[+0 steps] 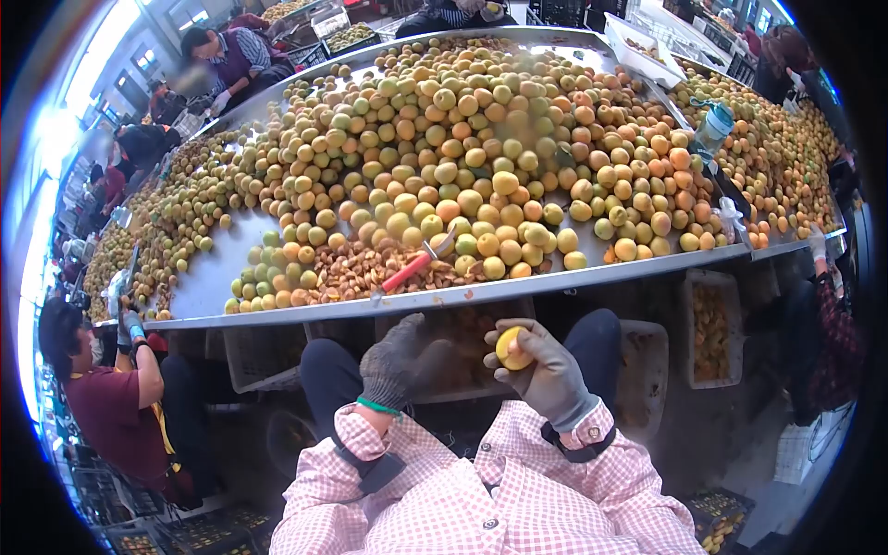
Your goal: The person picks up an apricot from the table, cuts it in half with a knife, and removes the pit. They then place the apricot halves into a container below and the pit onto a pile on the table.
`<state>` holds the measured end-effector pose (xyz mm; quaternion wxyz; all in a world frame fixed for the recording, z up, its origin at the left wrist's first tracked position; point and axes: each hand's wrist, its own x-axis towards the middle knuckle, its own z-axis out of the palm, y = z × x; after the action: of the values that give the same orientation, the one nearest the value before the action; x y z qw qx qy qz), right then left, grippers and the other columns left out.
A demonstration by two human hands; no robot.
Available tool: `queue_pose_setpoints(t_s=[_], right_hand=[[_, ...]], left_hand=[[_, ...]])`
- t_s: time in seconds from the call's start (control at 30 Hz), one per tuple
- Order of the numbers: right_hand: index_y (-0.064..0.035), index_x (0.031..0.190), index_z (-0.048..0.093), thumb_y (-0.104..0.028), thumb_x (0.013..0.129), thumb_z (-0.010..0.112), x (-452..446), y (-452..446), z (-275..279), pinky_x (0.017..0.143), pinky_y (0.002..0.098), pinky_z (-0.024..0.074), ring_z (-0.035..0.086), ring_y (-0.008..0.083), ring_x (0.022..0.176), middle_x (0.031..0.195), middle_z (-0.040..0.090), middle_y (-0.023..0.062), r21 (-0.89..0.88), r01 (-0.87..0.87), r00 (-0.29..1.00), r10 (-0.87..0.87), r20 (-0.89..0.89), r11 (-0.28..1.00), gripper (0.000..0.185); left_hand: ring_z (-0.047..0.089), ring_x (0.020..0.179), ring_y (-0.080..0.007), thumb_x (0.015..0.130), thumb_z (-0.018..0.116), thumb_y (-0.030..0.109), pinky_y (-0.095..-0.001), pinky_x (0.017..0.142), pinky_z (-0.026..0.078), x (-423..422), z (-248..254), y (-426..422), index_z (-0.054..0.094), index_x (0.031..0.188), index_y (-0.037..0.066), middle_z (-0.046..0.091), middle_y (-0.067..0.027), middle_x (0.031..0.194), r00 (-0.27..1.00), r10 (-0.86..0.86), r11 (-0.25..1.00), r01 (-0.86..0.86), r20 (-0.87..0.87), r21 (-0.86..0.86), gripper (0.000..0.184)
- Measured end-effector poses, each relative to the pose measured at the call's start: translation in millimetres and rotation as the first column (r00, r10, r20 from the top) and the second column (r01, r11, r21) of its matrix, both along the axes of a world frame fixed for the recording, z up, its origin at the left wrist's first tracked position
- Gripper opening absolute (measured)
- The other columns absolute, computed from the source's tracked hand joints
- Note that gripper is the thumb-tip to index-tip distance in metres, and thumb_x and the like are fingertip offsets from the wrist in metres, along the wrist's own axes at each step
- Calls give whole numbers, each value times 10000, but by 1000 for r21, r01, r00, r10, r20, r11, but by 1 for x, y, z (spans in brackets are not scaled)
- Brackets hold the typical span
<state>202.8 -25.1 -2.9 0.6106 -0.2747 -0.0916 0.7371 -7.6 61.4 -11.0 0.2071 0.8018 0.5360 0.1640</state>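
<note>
My right hand (548, 375), in a grey glove, holds an apricot (511, 349) between thumb and fingers, and a paler patch shows on its face. Across from it my left hand (388, 368), in a dark knit glove with a green cuff, has its fingers apart, partly blurred, and nothing visible in them. Both hands are above my lap, just below the table's near edge. A red-handled tool (407, 273) with metal ends rests on a heap of brown pits (356, 268). Many apricots (444, 171) are piled on the metal table (217, 277) behind.
Under the table stand a white crate (264, 356), a pale bin (643, 379) and a crate of yellow pieces (712, 328). A bottle (712, 129) stands among fruit at the right. Co-workers sit on both sides, one (116, 407) close at the left.
</note>
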Motion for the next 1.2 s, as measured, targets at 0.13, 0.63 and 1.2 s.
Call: queue_pose_setpoints(t_s=[0.13, 0.63, 1.2], right_hand=[[-47, 1028, 482, 20, 865, 550, -2, 6, -9, 933, 504, 500, 583, 375, 1075, 1106, 583, 172, -171, 101, 988, -119, -100, 980, 188], [-18, 1187, 532, -168, 931, 542, 8, 29, -7, 783, 310, 555, 629, 181, 904, 1005, 600, 91, -186, -58, 996, 69, 52, 981, 297], [-34, 1117, 565, -266, 966, 476, -20, 35, 24, 649, 277, 505, 610, 156, 802, 971, 614, 52, -143, 76, 979, -46, 199, 987, 291]], left_hand=[[627, 866, -344, 740, 732, 299, -434, 730, 496, 0, 19, 41, 524, 1199, 80, 631, -172, 967, 999, -40, 928, 37, 1, 371, 550], [625, 674, -360, 777, 661, 252, -452, 552, 484, 16, 10, 135, 556, 914, 87, 616, -158, 714, 961, -73, 929, 163, -267, 332, 239], [600, 668, -233, 838, 647, 182, -340, 630, 500, 23, 10, 28, 470, 1191, 25, 596, -87, 769, 788, -71, 936, 265, 611, -233, 425]])
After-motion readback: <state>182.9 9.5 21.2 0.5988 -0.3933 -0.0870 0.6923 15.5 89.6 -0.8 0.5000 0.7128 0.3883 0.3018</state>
